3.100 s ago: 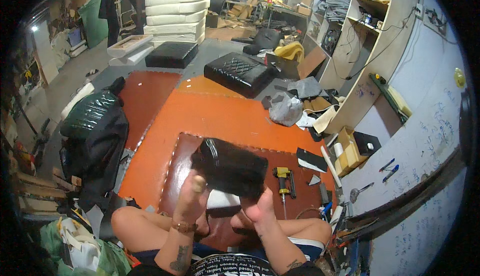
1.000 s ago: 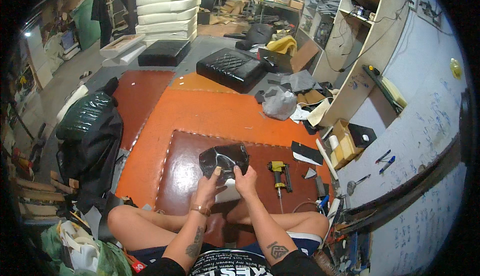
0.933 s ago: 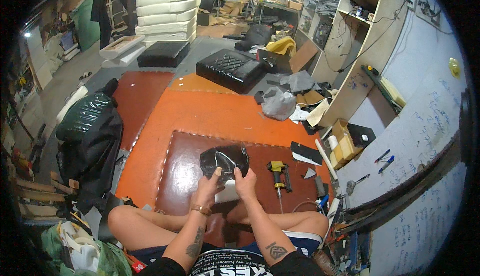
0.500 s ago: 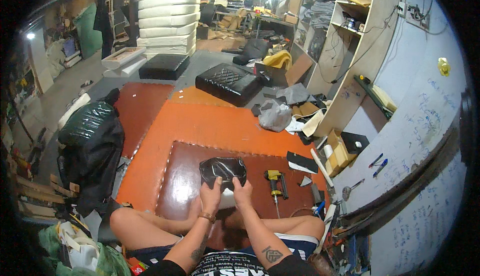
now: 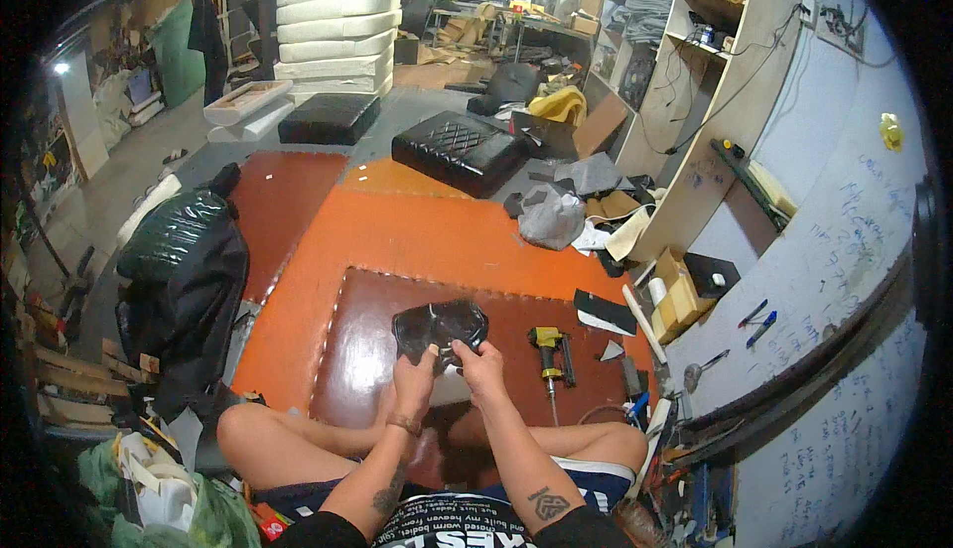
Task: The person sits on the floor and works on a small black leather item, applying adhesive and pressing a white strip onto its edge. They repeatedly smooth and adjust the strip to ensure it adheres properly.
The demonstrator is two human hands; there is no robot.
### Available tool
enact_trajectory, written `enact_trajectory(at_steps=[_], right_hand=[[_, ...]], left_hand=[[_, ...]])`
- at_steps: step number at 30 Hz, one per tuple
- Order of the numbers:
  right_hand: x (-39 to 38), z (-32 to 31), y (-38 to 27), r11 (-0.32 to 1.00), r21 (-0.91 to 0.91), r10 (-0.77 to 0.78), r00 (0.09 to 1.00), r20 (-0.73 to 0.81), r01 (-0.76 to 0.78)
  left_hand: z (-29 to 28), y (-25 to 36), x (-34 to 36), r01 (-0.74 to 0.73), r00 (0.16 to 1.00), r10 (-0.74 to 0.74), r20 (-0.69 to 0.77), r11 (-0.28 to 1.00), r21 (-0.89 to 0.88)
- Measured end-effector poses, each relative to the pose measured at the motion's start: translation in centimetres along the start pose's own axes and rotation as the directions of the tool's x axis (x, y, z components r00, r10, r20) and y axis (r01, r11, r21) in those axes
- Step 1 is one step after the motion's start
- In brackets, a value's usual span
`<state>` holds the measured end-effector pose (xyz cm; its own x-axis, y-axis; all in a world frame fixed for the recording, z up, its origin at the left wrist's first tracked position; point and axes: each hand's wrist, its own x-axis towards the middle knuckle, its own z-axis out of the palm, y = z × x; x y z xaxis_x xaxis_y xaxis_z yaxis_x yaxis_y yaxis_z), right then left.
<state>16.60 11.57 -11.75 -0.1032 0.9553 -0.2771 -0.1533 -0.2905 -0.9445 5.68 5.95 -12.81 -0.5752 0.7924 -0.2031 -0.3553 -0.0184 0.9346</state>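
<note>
Between my two hands is a small, glossy black padded piece (image 5: 437, 324), its cover looking like leather or vinyl. My left hand (image 5: 415, 373) grips its near left edge, thumb on top. My right hand (image 5: 478, 365) pinches the near right edge, thumb pressed close to the left one. What the fingers do beneath the piece is hidden. It is held above a brown panel (image 5: 372, 354) in front of my crossed legs. Right of my hands, a yellow and black air stapler (image 5: 547, 357) lies on the panel, its hose trailing toward me.
Black quilted cushions (image 5: 459, 154) and a stack of cream foam blocks (image 5: 333, 27) stand farther back. At left sits a black-covered bundle (image 5: 184, 280). A grey plastic bag (image 5: 552, 216) and scraps lie by the shelving (image 5: 730, 71) at right. Pens (image 5: 761, 331) are near the wall.
The black piece's far edge has shifted and its surface creases look different. My right thumb has moved left, closer to the left thumb. The whole view has tilted slightly.
</note>
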Motion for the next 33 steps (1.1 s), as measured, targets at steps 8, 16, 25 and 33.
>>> enact_trajectory(at_steps=[8,16,25,33], right_hand=[[1.5,-1.0,1.6,0.872,-0.381,-0.347,0.937,-0.037,0.307],[1.7,-0.9,2.3,0.829,-0.424,-0.416,0.909,-0.033,0.364],[0.2,-1.1,3.3,0.871,-0.289,-0.432,0.900,-0.065,0.397],[1.9,-3.1,6.1,0.791,-0.432,-0.488,0.873,-0.019,0.433]], left_hand=[[-0.1,-0.3,0.4,0.102,0.994,-0.100,0.033,0.990,-0.098],[0.8,0.0,0.5,0.098,0.994,-0.100,-0.035,0.993,-0.063],[0.3,0.5,0.6,0.030,0.999,-0.032,0.020,0.996,0.086],[0.0,5.1,2.5,0.389,0.814,-0.495,0.304,0.853,0.348]])
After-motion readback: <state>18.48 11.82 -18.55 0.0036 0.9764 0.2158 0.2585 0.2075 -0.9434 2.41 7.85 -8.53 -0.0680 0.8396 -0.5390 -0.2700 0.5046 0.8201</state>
